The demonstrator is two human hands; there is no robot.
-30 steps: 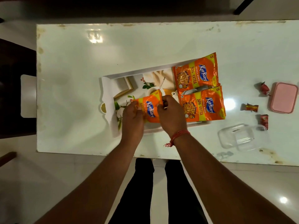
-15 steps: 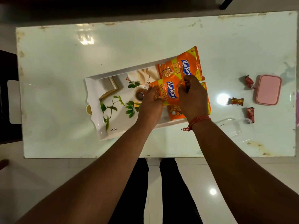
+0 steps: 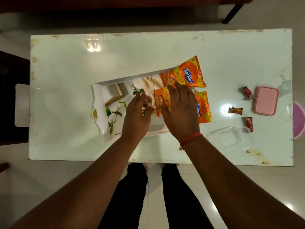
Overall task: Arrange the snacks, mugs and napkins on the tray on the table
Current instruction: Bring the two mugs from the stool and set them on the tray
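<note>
- Right hand (image 3: pixel 179 109), fingers spread flat, presses the middle snack packet (image 3: pixel 160 100) onto the tray (image 3: pixel 100 103), seating it beside its neighbours.
- Left hand (image 3: pixel 137 116), fingers curled at the packet's edge, apparently steadying; actual grip unclear.

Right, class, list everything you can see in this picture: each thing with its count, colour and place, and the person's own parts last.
Table: one, pale glossy white, fills the view.
Tray: one, white with leaf print, table centre.
Snack packets: three, orange, overlapping at the tray's right end.
Wrapped sweets: three, red, on the table right of the tray.
Pink lid: one, far right.
Clear container: one, transparent, near right edge.
Left hand: over the tray, fingers at the middle packet's left edge.
Right hand: flat on the middle packet, red thread at the wrist.
</note>
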